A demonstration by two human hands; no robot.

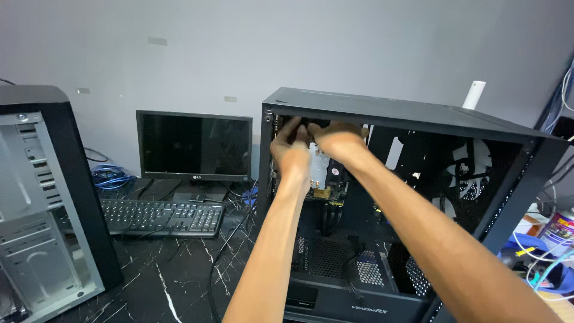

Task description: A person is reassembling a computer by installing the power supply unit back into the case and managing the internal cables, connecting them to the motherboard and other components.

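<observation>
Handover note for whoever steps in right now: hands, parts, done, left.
Left hand and right hand: both reach into the upper rear corner of the open black PC case, close together; what the fingers grip is hidden.
Parts: the case stands upright on the dark marble table, side panel off; cooler fins sit just below the hands.
Done: board and cooler appear mounted.
Left: whatever is being handled in that corner; side panel is off.

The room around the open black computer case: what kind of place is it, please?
Probably a computer repair or assembly workbench: both hands reach into an open black case, a second opened tower stands nearby, with monitor and keyboard.
</observation>
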